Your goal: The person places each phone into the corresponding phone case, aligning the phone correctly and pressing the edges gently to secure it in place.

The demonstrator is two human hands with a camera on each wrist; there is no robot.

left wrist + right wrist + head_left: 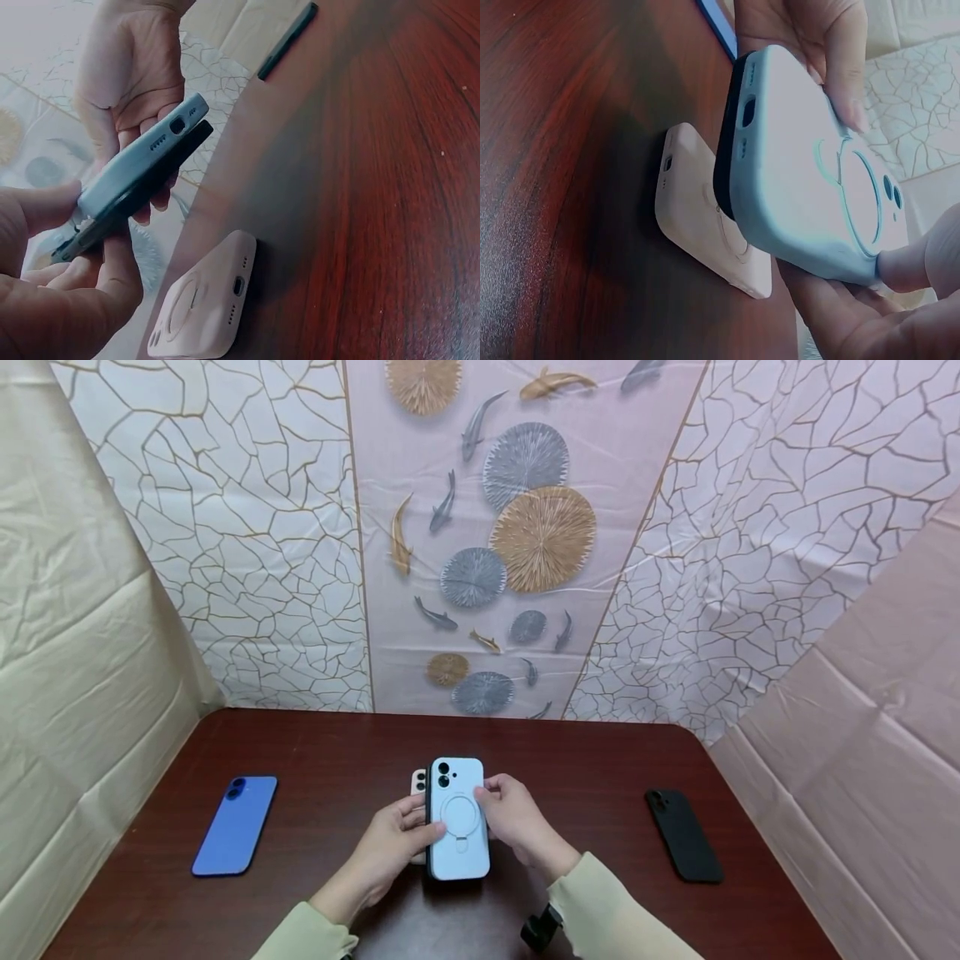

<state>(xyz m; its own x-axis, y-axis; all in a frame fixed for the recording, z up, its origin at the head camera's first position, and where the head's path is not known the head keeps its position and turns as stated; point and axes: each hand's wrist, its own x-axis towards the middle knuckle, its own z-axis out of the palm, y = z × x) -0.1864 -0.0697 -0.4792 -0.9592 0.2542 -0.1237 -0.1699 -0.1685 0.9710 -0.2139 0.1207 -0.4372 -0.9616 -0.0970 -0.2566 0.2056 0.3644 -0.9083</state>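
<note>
Both hands hold a light blue phone case (459,860) with a ring and small stand on its back, raised above the table. Flat behind it lies a thin black phone-shaped piece (169,166); whether it is a phone or a case I cannot tell. My left hand (386,843) grips the pair at the left edge, thumb on the blue back and fingers beneath. At the upper right edge, my right hand (521,817) pinches the blue case. Below them, a pale pink phone case (705,180) with a ring lies on the table, mostly hidden in the head view.
A blue phone (236,828) lies on the dark red wooden table (337,747) at the left. At the right is a black phone or case (684,835). Patterned cloth (285,568) hangs behind the table, and plain cloth covers both sides. A black wrist device (538,930) shows by the right sleeve.
</note>
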